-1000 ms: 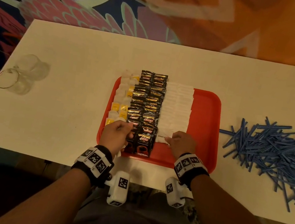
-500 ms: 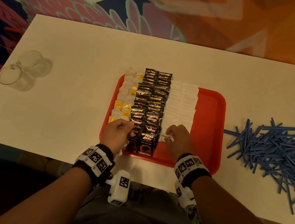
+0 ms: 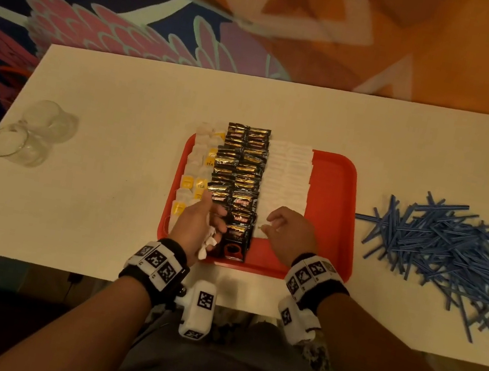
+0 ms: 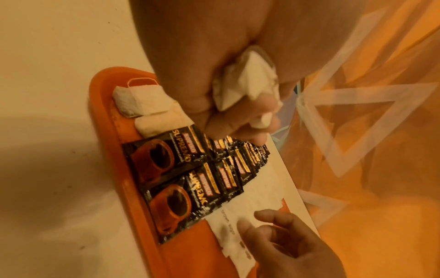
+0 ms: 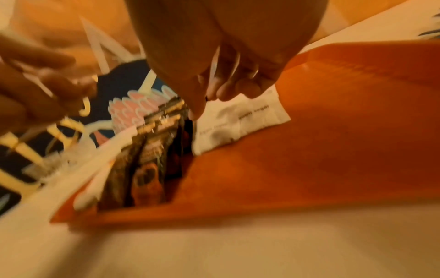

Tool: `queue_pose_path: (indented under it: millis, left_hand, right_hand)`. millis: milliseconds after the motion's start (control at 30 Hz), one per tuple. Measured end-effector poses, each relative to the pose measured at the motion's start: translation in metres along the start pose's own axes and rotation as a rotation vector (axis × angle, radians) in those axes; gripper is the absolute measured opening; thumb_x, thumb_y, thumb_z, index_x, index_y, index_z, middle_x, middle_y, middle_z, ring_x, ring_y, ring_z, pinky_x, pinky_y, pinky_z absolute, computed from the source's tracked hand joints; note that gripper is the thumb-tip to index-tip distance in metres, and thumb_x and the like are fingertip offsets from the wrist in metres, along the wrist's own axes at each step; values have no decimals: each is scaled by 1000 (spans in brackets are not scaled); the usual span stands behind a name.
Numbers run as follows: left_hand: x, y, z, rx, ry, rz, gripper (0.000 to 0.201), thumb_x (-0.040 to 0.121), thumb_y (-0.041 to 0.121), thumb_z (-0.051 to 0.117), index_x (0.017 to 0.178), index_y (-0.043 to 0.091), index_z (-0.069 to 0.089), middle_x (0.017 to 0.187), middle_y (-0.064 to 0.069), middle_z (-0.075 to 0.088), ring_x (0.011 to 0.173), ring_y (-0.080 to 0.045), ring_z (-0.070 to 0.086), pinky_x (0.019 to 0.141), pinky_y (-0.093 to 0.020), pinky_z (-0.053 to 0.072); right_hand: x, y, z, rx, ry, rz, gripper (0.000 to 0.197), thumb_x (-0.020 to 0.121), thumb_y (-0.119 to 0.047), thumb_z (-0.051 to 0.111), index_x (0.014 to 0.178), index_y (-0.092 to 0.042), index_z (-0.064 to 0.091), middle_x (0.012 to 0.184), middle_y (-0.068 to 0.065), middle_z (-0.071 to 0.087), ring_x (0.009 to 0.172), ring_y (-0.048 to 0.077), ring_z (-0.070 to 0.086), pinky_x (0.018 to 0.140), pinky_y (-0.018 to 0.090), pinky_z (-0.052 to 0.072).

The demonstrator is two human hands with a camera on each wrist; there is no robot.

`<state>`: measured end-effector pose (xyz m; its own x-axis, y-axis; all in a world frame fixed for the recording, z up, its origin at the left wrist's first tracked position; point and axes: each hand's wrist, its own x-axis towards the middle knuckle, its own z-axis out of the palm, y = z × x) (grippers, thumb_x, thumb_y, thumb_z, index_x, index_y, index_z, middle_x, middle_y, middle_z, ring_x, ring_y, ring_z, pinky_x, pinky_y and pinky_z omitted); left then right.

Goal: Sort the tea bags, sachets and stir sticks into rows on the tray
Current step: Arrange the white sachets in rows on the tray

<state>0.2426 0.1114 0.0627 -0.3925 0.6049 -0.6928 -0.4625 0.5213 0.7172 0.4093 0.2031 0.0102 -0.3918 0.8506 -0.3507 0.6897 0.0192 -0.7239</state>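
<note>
On the red plastic tray (image 3: 332,200), tea bags, black coffee sachets (image 3: 239,181) and white paper sachets (image 3: 286,179) lie in rows, the left hand (image 3: 196,226) clutching crumpled white tea bags (image 4: 245,88), the right hand (image 3: 291,236) seemingly pinching the nearest white sachet, while the blue stir sticks (image 3: 447,250) remain heaped on the white surface (image 3: 115,130).

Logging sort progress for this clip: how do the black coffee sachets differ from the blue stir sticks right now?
The black coffee sachets lie on the red tray in two neat overlapping columns; the blue stir sticks lie off it on the white table, in a loose crisscrossed pile. The sachets are flat, glossy packets; the sticks are thin, plain rods. Neither hand holds either kind.
</note>
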Motion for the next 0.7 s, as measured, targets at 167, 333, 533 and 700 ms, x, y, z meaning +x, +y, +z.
queue_pose_path:
  millis: [167,333,533,700]
  left_hand:
    - [-6,3,28,-50,-79,10,67,99,66,23,85,9,57,56,-7,54,37,-17,43,35,-18,30]
    - [-19,5,58,2,-188,-31,73,91,77,20,82,13,55,61,-8,55,37,-17,42,34,-18,34]
    - [-35,1,81,34,-282,-8,76,86,79,24,88,12,60,60,-7,54,37,-15,41,34,-18,32]
    - [-46,-11,84,122,-214,97,73,94,71,27,105,10,64,64,2,60,41,-13,39,39,-21,28]
  right_hand:
    - [-17,-29,-27,275,-155,-192,14,76,-15,81,81,-24,71,79,-3,69,72,7,60,68,20,50]
    - [-34,-40,-47,255,-243,-245,15,76,-13,81,87,-21,76,81,-6,71,74,6,63,72,15,51]
    - [-48,-32,-71,261,-98,-186,11,84,-11,72,80,-21,71,80,-12,67,78,4,62,69,9,45]
    - [-52,-25,-92,453,-25,-31,17,89,-8,64,77,-20,63,77,1,70,75,16,68,65,32,51]
